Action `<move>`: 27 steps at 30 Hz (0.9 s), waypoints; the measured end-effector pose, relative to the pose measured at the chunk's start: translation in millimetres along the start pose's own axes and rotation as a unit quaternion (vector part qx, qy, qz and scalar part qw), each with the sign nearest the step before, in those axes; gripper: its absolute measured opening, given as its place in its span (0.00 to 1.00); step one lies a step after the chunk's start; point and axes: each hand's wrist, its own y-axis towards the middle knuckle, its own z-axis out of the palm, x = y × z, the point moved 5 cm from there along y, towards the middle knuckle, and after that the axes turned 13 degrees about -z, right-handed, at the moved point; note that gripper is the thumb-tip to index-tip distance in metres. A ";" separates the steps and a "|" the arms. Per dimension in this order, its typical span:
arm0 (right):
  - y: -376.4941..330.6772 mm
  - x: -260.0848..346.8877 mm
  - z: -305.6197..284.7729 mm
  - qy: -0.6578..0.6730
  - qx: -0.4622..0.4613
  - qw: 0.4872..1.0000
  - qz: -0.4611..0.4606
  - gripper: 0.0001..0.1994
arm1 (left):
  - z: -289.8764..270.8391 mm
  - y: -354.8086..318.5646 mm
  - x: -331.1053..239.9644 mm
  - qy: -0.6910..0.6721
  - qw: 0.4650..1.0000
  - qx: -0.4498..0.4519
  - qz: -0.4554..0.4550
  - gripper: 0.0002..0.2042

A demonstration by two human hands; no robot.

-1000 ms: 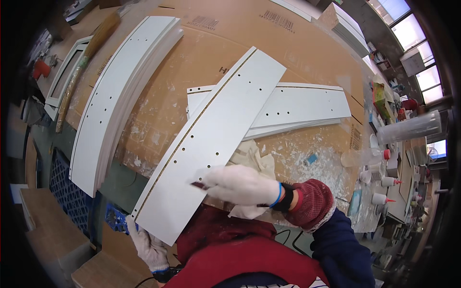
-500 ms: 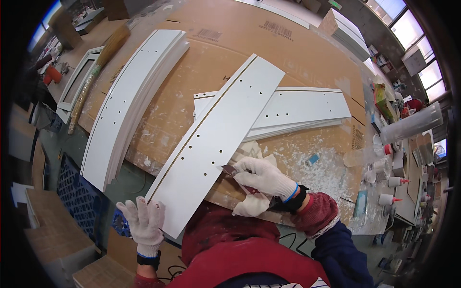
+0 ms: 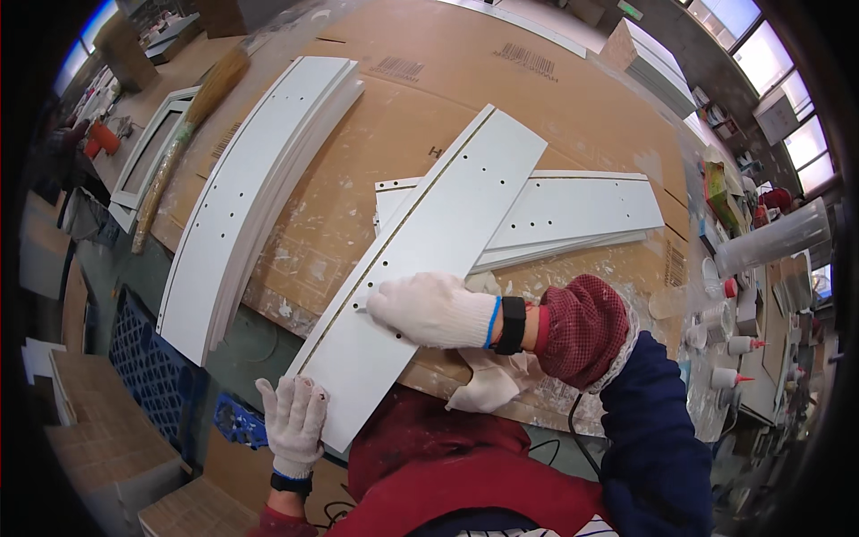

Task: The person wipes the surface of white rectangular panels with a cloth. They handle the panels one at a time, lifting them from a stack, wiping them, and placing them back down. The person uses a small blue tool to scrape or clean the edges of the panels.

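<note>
A long white board (image 3: 447,210) with drilled holes and a narrow groove along one edge lies slantwise over a stack of similar boards (image 3: 595,201). My gloved left hand (image 3: 295,419) rests on its near end, fingers stretched out over the edge. Across the board's middle, near a group of holes, my gloved right hand (image 3: 429,309) is closed around a small blade with a dark red handle. The handle is hidden under the glove now, and just a bit of the tip shows at the fingers. Beneath the right forearm lies a crumpled white cloth (image 3: 490,380).
Another stack of white boards (image 3: 237,197) stands at the left, beside a brush (image 3: 192,121) and a framed panel (image 3: 148,157). Cardboard (image 3: 340,170) covers the table. Glue bottles (image 3: 743,345) and a clear cylinder (image 3: 778,237) line the right side. A blue plastic crate (image 3: 148,376) sits lower left.
My right hand has moved left from the board's right edge onto its face, turning so the blade's handle is hidden. My left hand stays at the near end; the whole view has shifted slightly.
</note>
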 end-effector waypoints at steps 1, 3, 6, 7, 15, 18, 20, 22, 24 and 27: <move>-2.1 -13.7 -4.2 0.009 -0.003 1.000 0.015 0.10 | 2.6 -1.7 0.2 0.005 1.000 -0.006 0.000 0.22; -13.2 -48.4 -13.0 0.003 -0.032 0.998 0.050 0.13 | 7.1 -3.8 -0.1 0.008 1.000 -0.009 -0.006 0.22; -41.2 -118.0 -36.8 0.036 -0.124 0.986 0.109 0.16 | 3.8 -5.7 -1.0 0.002 1.000 0.007 -0.020 0.22; -51.1 -139.2 -53.6 0.018 -0.118 0.975 0.185 0.15 | 2.4 -6.8 -0.8 -0.001 1.000 0.014 -0.026 0.22; -179.1 -313.7 -103.4 -0.138 -0.162 0.851 0.479 0.13 | -0.3 -1.3 3.1 -0.037 0.997 0.052 -0.054 0.19; -115.1 -265.8 -106.1 -0.071 -0.181 0.907 0.374 0.12 | 4.6 -4.9 2.5 -0.005 0.996 0.067 -0.057 0.19; -54.0 -198.6 -97.9 -0.056 -0.117 0.967 0.220 0.10 | 1.2 -5.1 2.7 -0.001 0.996 0.064 -0.059 0.18; -23.4 -156.9 -79.7 -0.015 -0.089 0.992 0.089 0.08 | -0.9 -6.1 5.1 0.005 0.997 0.061 -0.056 0.18; -7.1 -145.0 -66.4 -0.047 0.017 0.995 0.085 0.07 | 0.7 -4.9 8.0 0.008 0.997 0.053 -0.051 0.18; -20.2 -173.2 -70.4 -0.016 -0.058 0.987 0.150 0.08 | -0.9 -4.7 8.8 0.011 0.997 0.049 -0.052 0.19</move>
